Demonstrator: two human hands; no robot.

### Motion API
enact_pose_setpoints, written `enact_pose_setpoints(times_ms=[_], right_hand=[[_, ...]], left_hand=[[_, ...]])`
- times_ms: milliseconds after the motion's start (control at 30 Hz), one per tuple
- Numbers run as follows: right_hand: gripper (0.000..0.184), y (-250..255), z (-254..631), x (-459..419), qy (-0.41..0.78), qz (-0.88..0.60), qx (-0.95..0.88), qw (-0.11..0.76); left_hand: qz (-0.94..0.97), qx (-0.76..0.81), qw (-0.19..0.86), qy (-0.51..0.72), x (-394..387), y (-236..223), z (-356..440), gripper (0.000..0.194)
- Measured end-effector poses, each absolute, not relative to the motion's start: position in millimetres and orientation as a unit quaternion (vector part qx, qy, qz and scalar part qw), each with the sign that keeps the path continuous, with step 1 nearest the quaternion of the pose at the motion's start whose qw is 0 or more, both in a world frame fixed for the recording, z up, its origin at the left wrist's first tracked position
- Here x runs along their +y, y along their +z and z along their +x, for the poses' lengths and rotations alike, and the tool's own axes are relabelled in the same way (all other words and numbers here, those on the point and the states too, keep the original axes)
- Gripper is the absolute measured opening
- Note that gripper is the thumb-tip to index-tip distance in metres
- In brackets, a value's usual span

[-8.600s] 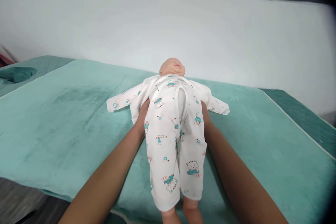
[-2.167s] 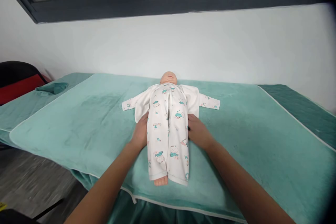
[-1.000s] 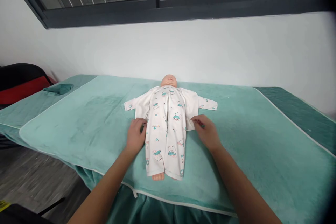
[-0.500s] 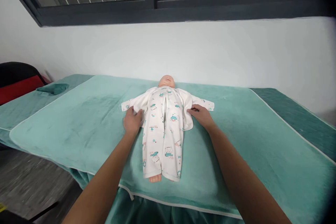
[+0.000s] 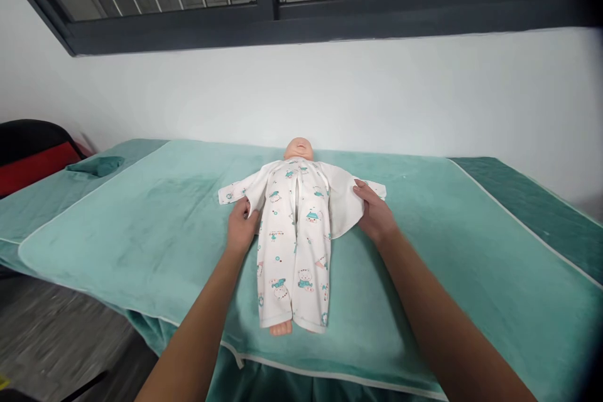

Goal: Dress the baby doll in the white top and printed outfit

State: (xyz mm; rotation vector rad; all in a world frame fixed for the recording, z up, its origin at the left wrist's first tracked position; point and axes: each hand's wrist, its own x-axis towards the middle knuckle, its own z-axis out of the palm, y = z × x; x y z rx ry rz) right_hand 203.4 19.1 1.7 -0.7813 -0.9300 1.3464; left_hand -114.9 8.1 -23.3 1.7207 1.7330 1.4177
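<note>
A baby doll (image 5: 298, 148) lies on its back with its head at the far end and bare toes (image 5: 281, 328) showing below the trouser hem. It is dressed in white printed trousers (image 5: 308, 264), which reach up to its chest, and a white baby jacket (image 5: 343, 198) spread open, with both sleeves stretched sideways. My left hand (image 5: 241, 229) has its fingers closed on the jacket's left front edge. Out to the right, my right hand (image 5: 378, 217) grips the other front panel, drawn outward so its plain inside shows. The doll's arms are covered by the sleeves.
A light green blanket (image 5: 155, 213) covers the table, with its pale-edged border hanging over the front. Folded dark green cloth (image 5: 97, 166) and a red and black chair (image 5: 38, 160) are at the left. Behind are a white wall (image 5: 301, 88) and a dark window frame (image 5: 188, 28).
My right hand has moved outward to the right, pulling the jacket's right panel away from the trousers. My left hand has shifted slightly right and down, still at the left panel.
</note>
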Motion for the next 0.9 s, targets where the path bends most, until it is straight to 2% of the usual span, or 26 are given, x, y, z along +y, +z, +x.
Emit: enact_pose_setpoints(times_ms=[100, 167, 200, 267, 300, 333, 367, 467, 533, 600, 667, 767, 900], right_hand=[[0.034, 31, 181, 22, 0.575, -0.315, -0.414, 0.632], [0.032, 56, 165, 14, 0.569, -0.285, -0.51, 0.579], [0.029, 68, 159, 8, 0.574, -0.267, -0.581, 0.512], [0.023, 87, 153, -5, 0.589, -0.24, -0.7, 0.325], [0.023, 94, 153, -9, 0.585, -0.237, -0.729, 0.264], [0.023, 98, 153, -10, 0.575, -0.243, -0.743, 0.242], [0.023, 99, 155, -7, 0.559, -0.259, -0.742, 0.265], [0.024, 90, 155, 21, 0.467, -0.34, -0.678, 0.456], [0.025, 78, 147, 46, 0.392, -0.407, -0.625, 0.539], [0.028, 64, 132, 66, 0.333, -0.474, -0.617, 0.532], [0.033, 52, 116, 76, 0.274, -0.514, -0.653, 0.483], [0.038, 39, 105, 74, 0.204, -0.495, -0.727, 0.429], [0.049, 33, 113, 70, 0.22, -0.465, -0.757, 0.403]], left_hand=[[0.611, 0.608, 0.141, 0.488, 9, -24, -116, 0.005], [0.605, 0.611, 0.147, 0.488, 9, -25, -117, 0.005], [0.601, 0.612, 0.15, 0.491, 8, -26, -117, 0.004], [0.585, 0.613, 0.156, 0.508, 7, -27, -118, 0.003], [0.573, 0.612, 0.162, 0.52, 7, -28, -118, 0.002], [0.562, 0.611, 0.169, 0.531, 6, -29, -118, 0.002], [0.552, 0.61, 0.177, 0.541, 6, -30, -118, 0.003], [0.54, 0.604, 0.191, 0.555, 6, -30, -118, 0.009], [0.542, 0.602, 0.187, 0.555, 6, -30, -119, 0.012], [0.546, 0.603, 0.186, 0.551, 5, -29, -119, 0.013], [0.549, 0.601, 0.191, 0.549, 4, -29, -120, 0.017], [0.543, 0.58, 0.22, 0.566, 3, -28, -119, 0.024], [0.511, 0.545, 0.266, 0.61, 3, -25, -119, 0.028]])
